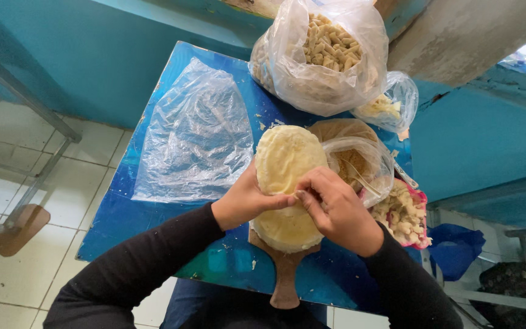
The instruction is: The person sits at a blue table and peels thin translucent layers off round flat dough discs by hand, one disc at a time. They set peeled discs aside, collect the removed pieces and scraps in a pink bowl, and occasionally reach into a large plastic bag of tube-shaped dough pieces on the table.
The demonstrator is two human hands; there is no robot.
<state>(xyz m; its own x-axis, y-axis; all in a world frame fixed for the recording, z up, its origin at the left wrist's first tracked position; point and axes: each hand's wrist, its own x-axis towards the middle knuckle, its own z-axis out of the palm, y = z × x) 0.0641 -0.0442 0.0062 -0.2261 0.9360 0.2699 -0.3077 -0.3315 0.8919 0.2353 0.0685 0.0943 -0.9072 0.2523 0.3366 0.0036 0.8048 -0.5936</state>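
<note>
Both the left hand (246,202) and right hand (335,210) pinch a round pale dough sheet (286,159) above the wooden board (285,277).

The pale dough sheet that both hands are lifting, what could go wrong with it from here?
The dough sheet looks thin; pinched between the left hand and right hand, it might tear. It could also stick to the stack on the wooden board. The open filling bag sits close and might get knocked.

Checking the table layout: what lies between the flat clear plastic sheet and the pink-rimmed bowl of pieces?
In the head view, both hands working a pale dough round over a wooden board.
</note>
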